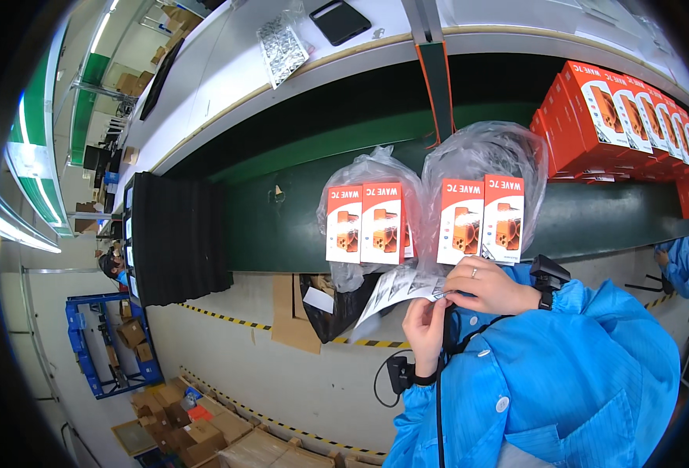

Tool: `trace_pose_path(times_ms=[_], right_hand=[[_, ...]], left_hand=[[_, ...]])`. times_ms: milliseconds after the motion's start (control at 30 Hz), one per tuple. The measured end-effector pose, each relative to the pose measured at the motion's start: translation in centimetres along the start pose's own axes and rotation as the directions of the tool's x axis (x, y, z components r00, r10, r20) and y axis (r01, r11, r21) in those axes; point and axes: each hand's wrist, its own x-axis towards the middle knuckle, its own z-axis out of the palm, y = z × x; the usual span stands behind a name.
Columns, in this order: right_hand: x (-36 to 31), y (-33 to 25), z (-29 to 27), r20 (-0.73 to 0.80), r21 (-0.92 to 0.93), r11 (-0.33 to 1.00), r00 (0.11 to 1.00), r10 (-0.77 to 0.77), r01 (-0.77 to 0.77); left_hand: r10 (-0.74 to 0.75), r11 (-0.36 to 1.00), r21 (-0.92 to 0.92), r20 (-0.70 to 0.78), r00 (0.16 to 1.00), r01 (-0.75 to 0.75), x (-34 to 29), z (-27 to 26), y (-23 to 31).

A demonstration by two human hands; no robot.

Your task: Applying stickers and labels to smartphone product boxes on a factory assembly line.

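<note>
My left hand [425, 334] pinches the right end of a white sheet of printed labels [399, 290], which droops to the left below the bench edge. Close above it, my right hand [485, 286] has its fingers pressed together at the same end of the sheet; whether a single label is between them is too small to tell. Just beyond stand two pairs of red-and-white boxes, the left pair [382, 226] and the right pair [463, 222]. Each pair rests on a clear plastic bag, the left bag [375, 165] and the right bag [488, 148].
Stacked red boxes [586, 117] fill the right of the green bench [282, 234]. A metal post [435, 86] rises behind the bags. A shelf above holds a black tray [340, 22] and a bubble pouch [282, 51]. Below hang a black bag [332, 312] and cardboard [290, 320].
</note>
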Motion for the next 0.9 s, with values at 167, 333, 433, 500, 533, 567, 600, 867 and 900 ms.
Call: trace_pose_path(times_ms=[167, 333, 433, 500, 533, 567, 600, 867, 900], right_hand=[[0.9, -0.7, 0.6, 0.064, 0.011, 0.995, 0.993, 0.097, -0.098], [0.6, 0.1, 1.9, 0.176, -0.012, 0.991, 0.976, 0.131, -0.131], [0.4, 0.3, 2.7, 0.288, 0.032, 0.998, 0.956, 0.049, -0.061], [0.3, 0.7, 2.7, 0.319, 0.109, 0.994, 0.947, -0.026, -0.009], [0.4, 1.3, 2.4, 0.272, 0.176, 0.962, 0.949, 0.157, -0.21], [0.3, 2.1, 2.1, 0.238, 0.254, 0.882, 0.91, 0.339, -0.396], [0.0, 4.7, 2.6, 0.21, 0.277, 0.839, 0.881, 0.423, -0.468], [0.0, 10.5, 5.0, 0.162, 0.056, 0.796, 0.793, 0.588, -0.602], [-0.1, 10.6, 5.2, 0.131, -0.02, 0.843, 0.835, 0.535, -0.537]], left_hand=[[0.035, 0.984, 0.173, 0.036, 0.999, -0.041, 0.5, -1.3, -0.3], [-0.067, 0.992, 0.108, -0.023, 0.997, 0.069, 0.6, -1.5, -1.3], [-0.273, 0.954, 0.125, -0.007, 0.962, 0.272, 0.4, -2.6, -2.4], [-0.341, 0.926, 0.11, -0.173, 0.924, 0.362, 0.6, -4.4, -5.3], [-0.385, 0.918, 0.017, -0.193, 0.902, 0.396, 0.5, -5.1, -6.0], [-0.461, 0.874, -0.28, -0.224, 0.859, 0.396, 0.7, -3.9, -2.7], [-0.441, 0.89, -0.249, -0.249, 0.862, 0.383, 0.7, -4.6, -3.1], [-0.312, 0.95, -0.083, -0.35, 0.883, 0.302, -0.1, -5.7, -3.1], [-0.256, 0.958, 0.021, -0.38, 0.889, 0.286, -0.1, -5.5, -3.2]])
